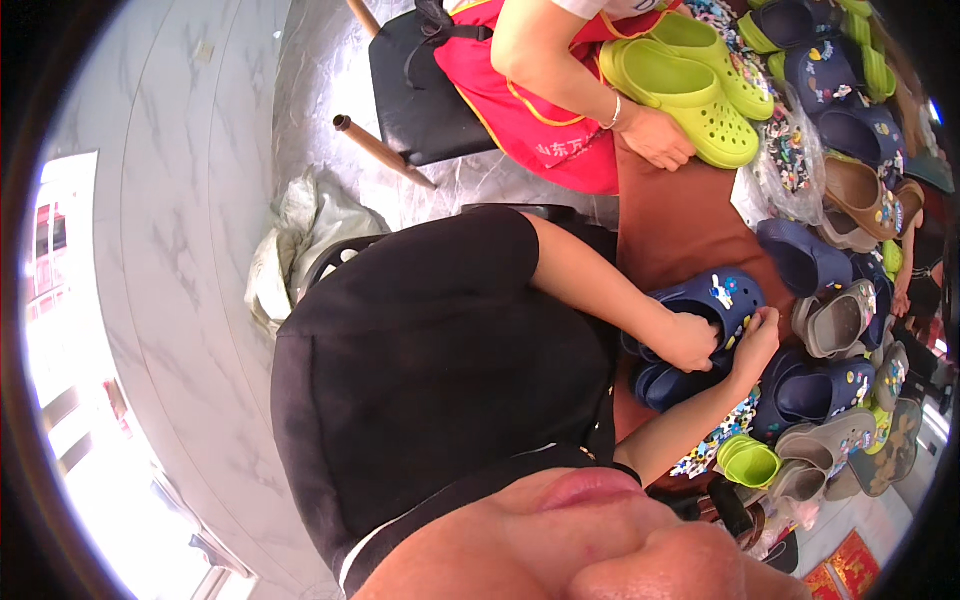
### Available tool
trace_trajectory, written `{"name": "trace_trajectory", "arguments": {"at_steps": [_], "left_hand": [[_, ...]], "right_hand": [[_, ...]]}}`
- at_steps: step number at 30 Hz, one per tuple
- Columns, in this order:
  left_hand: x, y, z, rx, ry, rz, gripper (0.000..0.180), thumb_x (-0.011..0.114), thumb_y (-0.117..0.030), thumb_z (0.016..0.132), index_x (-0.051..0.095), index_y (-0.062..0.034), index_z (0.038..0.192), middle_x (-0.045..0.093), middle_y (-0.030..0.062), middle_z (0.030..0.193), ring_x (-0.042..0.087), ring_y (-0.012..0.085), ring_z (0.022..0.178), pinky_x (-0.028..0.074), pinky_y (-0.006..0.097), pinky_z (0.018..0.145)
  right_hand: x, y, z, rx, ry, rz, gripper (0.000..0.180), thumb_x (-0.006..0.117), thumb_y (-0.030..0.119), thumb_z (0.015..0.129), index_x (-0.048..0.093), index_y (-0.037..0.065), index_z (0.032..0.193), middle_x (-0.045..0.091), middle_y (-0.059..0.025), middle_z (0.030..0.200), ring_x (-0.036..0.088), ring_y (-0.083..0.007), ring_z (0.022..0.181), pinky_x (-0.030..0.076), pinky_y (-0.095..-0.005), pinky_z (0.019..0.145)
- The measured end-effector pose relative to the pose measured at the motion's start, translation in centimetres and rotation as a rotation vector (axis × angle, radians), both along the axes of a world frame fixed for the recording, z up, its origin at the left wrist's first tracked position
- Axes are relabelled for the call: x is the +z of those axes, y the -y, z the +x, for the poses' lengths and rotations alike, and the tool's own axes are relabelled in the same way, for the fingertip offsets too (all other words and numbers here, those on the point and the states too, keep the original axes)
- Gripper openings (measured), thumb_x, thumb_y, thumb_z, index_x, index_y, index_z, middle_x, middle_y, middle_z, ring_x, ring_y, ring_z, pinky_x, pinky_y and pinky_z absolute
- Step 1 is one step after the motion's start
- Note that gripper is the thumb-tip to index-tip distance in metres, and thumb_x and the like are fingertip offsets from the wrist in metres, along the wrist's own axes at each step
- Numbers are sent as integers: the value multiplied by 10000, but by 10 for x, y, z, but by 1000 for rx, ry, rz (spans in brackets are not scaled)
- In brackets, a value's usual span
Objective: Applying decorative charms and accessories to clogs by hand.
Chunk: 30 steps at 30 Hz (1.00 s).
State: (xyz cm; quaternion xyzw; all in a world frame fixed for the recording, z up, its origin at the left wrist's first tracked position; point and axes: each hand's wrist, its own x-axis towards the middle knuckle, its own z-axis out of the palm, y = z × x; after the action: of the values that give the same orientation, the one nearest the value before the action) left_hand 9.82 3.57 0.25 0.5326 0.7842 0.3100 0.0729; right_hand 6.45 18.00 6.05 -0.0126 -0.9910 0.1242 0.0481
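A navy blue clog (738, 292) with a white and blue charm and small yellow bits on its toe rests on the brown tabletop (680, 235). My left hand (690, 342) reaches into its foot opening, fingers curled inside and partly hidden. Against the clog's upper, my right hand (757, 345) pinches with thumb and fingertips; what lies between them is too small to make out. Just below my wrists sits another navy clog (675, 385), partly covered by my arms. A pile of small colourful charms (715, 440) lies beside my right forearm.
Beyond my hands, navy, grey and brown clogs crowd the table, among them a grey clog (840, 320). A co-worker's hand (657, 137) rests beside lime green clogs (690, 85). A clear bag of charms (790, 150) stands nearby. A black chair (420, 100) is behind.
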Motion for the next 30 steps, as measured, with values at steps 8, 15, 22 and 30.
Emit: {"name": "trace_trajectory", "arguments": {"at_steps": [8, 15, 22, 30], "left_hand": [[6, 7, 3, -7, -42, 9, 258, 589, -269, 824, 678, -68, 961, 637, 248, 846, 637, 414, 869, 550, 482, 655], [2, 0, 0, -21, -218, 37, 291, 605, -355, 821, 689, -99, 933, 672, 183, 842, 646, 408, 863, 550, 476, 697], [-2, -1, -3, -43, -212, 19, 309, 587, -342, 842, 679, -69, 954, 673, 208, 869, 643, 422, 887, 548, 487, 701], [-2, -7, 4, -7, -27, 101, 301, 509, -231, 871, 711, -9, 856, 662, 264, 879, 657, 419, 832, 537, 495, 719]], "right_hand": [[20, -39, 26, -34, -59, 20, 143, 527, 113, 925, 557, 15, 1025, 614, -236, 959, 584, -423, 860, 463, -439, 776], [14, -104, 68, -382, -71, 103, 175, 546, 148, 892, 600, 46, 1024, 654, -155, 1011, 621, -356, 942, 462, -431, 813], [18, -85, 59, -423, 64, 389, 221, 621, 215, 889, 653, 71, 1054, 669, -174, 1055, 633, -350, 964, 474, -456, 833], [24, 9, 24, 27, -47, -139, 303, 586, 267, 948, 622, -27, 1013, 652, -170, 940, 622, -243, 869, 485, -351, 752]]}}
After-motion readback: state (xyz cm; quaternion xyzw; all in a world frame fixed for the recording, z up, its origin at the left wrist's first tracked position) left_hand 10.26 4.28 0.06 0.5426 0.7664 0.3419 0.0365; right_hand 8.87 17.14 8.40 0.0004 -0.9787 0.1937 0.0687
